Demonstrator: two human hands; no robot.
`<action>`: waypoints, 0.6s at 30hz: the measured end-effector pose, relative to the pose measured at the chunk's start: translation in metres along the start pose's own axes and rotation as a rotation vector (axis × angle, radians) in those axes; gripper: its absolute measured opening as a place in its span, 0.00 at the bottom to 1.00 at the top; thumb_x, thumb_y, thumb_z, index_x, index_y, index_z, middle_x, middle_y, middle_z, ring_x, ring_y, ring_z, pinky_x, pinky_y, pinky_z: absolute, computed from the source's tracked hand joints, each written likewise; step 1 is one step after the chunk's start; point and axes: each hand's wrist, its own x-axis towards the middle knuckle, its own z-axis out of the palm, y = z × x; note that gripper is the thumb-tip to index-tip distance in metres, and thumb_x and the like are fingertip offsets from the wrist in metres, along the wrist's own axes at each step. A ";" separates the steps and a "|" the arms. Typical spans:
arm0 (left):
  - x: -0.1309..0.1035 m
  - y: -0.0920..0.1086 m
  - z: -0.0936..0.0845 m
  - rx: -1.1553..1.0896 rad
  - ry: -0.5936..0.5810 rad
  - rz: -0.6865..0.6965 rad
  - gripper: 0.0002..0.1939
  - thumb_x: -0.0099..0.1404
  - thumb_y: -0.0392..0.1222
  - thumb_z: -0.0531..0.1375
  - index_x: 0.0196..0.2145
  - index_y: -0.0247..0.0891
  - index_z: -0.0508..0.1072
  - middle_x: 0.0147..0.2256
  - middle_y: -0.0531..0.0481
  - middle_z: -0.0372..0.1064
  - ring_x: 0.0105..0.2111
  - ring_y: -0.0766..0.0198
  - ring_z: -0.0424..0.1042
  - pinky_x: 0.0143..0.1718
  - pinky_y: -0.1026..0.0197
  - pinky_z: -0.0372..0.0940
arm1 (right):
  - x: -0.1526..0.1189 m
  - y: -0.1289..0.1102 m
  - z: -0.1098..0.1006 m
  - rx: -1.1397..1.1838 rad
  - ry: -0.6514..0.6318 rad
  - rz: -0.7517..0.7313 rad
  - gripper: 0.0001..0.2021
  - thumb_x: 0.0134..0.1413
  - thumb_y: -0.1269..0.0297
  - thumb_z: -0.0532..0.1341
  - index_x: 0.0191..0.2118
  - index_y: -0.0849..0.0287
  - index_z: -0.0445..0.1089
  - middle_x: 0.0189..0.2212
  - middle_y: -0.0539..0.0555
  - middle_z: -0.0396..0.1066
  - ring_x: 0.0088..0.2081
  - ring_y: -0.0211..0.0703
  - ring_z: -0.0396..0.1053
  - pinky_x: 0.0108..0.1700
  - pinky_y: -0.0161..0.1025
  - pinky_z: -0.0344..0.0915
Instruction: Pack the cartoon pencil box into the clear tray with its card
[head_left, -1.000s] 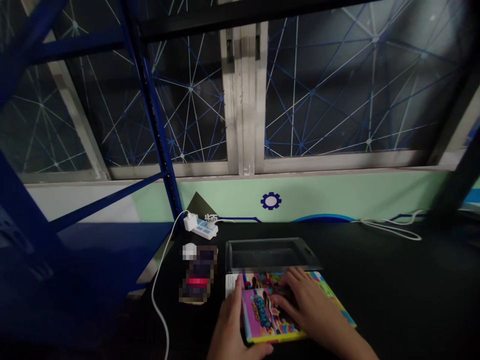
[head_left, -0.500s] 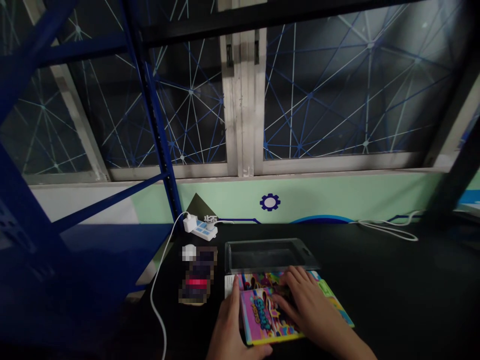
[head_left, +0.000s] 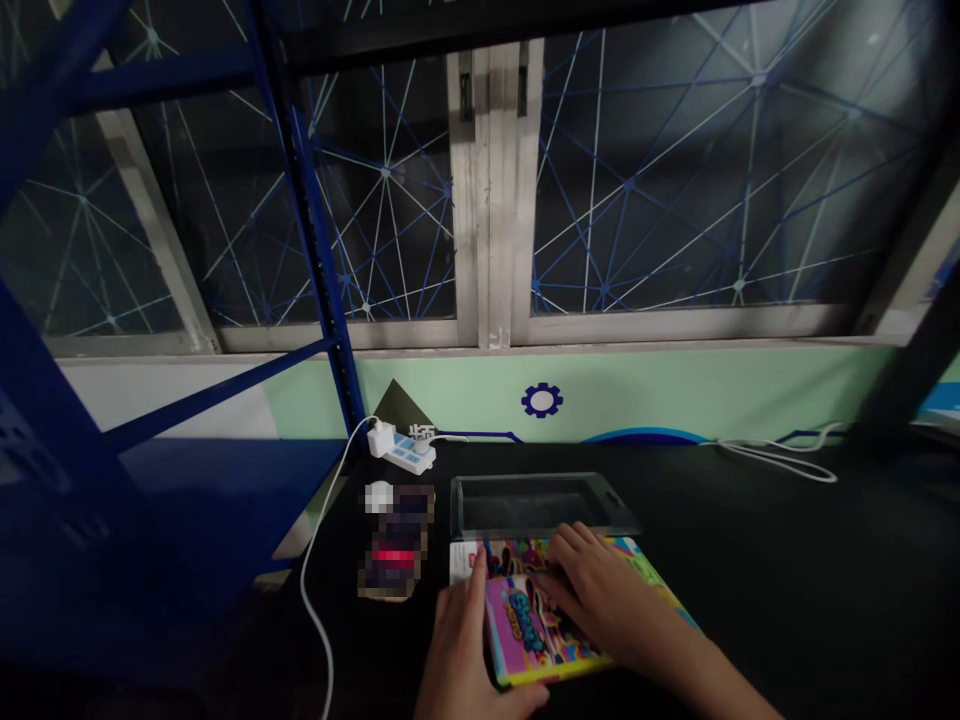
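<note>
A brightly coloured pink and yellow box or booklet (head_left: 517,635) with cartoon lettering lies on the black table, over a larger printed sheet or card (head_left: 462,562) of matching colours. My left hand (head_left: 466,635) rests at its left edge, index finger stretched along the side and thumb out by the near corner. Across the top lies my right hand (head_left: 600,590), its fingers extended flat on the printed surface and hiding part of the picture. Just behind, a clear plastic tray (head_left: 459,508) touches or nearly touches the card's far edge.
A phone-like object (head_left: 401,550), blurred out, lies to the left. Behind it sit a white power strip (head_left: 409,455) with plugs and a white cable (head_left: 306,590) running forward. More cable (head_left: 780,462) lies at the back right. A blue metal frame (head_left: 300,190) stands left.
My right hand has shifted slightly left and away from me over the printed surface. My left hand stays at the left edge. The view has tilted slightly.
</note>
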 end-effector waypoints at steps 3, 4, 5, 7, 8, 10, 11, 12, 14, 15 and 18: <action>0.001 0.002 -0.001 0.015 -0.026 0.002 0.68 0.38 0.30 0.72 0.73 0.44 0.46 0.63 0.41 0.64 0.61 0.43 0.62 0.65 0.44 0.57 | 0.008 -0.006 0.000 0.008 -0.030 0.043 0.10 0.70 0.59 0.56 0.35 0.55 0.67 0.36 0.54 0.71 0.39 0.50 0.71 0.43 0.49 0.67; 0.001 0.002 -0.002 0.017 -0.036 0.002 0.68 0.38 0.30 0.72 0.73 0.43 0.46 0.62 0.41 0.64 0.60 0.43 0.62 0.65 0.45 0.57 | 0.009 -0.007 0.001 0.014 -0.035 0.063 0.11 0.70 0.58 0.55 0.35 0.55 0.66 0.35 0.54 0.71 0.38 0.50 0.71 0.42 0.48 0.66; 0.002 0.003 -0.003 0.018 -0.045 0.004 0.69 0.38 0.30 0.73 0.73 0.42 0.45 0.62 0.41 0.65 0.60 0.44 0.63 0.64 0.46 0.57 | 0.010 -0.008 0.003 0.025 -0.038 0.080 0.12 0.70 0.58 0.55 0.34 0.55 0.66 0.34 0.54 0.71 0.38 0.50 0.70 0.41 0.47 0.66; 0.003 0.003 -0.004 0.017 -0.059 0.011 0.69 0.37 0.30 0.73 0.73 0.42 0.45 0.62 0.40 0.65 0.59 0.44 0.63 0.64 0.46 0.57 | 0.010 -0.008 0.005 0.044 -0.031 0.096 0.13 0.71 0.57 0.55 0.33 0.55 0.65 0.34 0.54 0.71 0.38 0.50 0.70 0.40 0.46 0.65; 0.003 0.003 -0.004 0.015 -0.061 0.012 0.69 0.38 0.30 0.73 0.73 0.43 0.45 0.62 0.41 0.65 0.60 0.44 0.63 0.64 0.46 0.57 | 0.010 -0.007 0.005 0.046 -0.016 0.099 0.13 0.70 0.56 0.55 0.34 0.55 0.65 0.34 0.54 0.71 0.38 0.50 0.70 0.40 0.47 0.64; 0.002 0.004 -0.004 0.007 -0.057 0.007 0.69 0.38 0.29 0.72 0.73 0.45 0.44 0.63 0.42 0.65 0.61 0.44 0.62 0.64 0.46 0.57 | 0.011 -0.006 0.004 0.026 0.038 0.115 0.13 0.70 0.54 0.55 0.34 0.55 0.65 0.34 0.54 0.70 0.38 0.52 0.69 0.40 0.48 0.64; 0.002 0.005 -0.004 0.000 -0.051 0.002 0.69 0.38 0.29 0.72 0.73 0.44 0.44 0.63 0.42 0.64 0.61 0.45 0.62 0.65 0.46 0.57 | 0.011 -0.006 0.002 0.012 0.069 0.122 0.14 0.70 0.53 0.55 0.34 0.54 0.65 0.33 0.54 0.70 0.37 0.52 0.69 0.40 0.49 0.63; 0.001 0.005 -0.004 -0.010 -0.042 -0.007 0.69 0.38 0.29 0.72 0.74 0.43 0.43 0.63 0.41 0.64 0.61 0.45 0.62 0.65 0.47 0.57 | 0.012 -0.006 -0.001 -0.001 0.098 0.123 0.15 0.69 0.52 0.55 0.33 0.54 0.64 0.33 0.54 0.70 0.36 0.52 0.69 0.39 0.49 0.63; 0.000 0.006 -0.002 -0.030 -0.022 -0.038 0.70 0.38 0.29 0.72 0.74 0.39 0.41 0.62 0.39 0.65 0.61 0.46 0.63 0.65 0.48 0.56 | 0.012 -0.007 -0.008 -0.005 0.145 0.101 0.17 0.69 0.50 0.55 0.32 0.54 0.64 0.31 0.53 0.69 0.34 0.50 0.68 0.37 0.47 0.62; -0.001 0.007 -0.002 -0.037 -0.010 -0.058 0.70 0.39 0.29 0.72 0.74 0.38 0.40 0.61 0.39 0.65 0.61 0.45 0.63 0.65 0.48 0.56 | 0.010 -0.007 -0.012 0.008 0.168 0.081 0.17 0.69 0.50 0.55 0.31 0.53 0.64 0.30 0.53 0.69 0.33 0.49 0.68 0.37 0.46 0.62; -0.003 0.006 0.002 -0.040 0.022 -0.093 0.68 0.39 0.30 0.72 0.73 0.38 0.42 0.60 0.38 0.66 0.61 0.45 0.65 0.64 0.48 0.58 | -0.009 -0.006 -0.026 0.077 0.230 0.056 0.15 0.69 0.51 0.56 0.33 0.53 0.67 0.31 0.52 0.71 0.34 0.47 0.69 0.39 0.45 0.66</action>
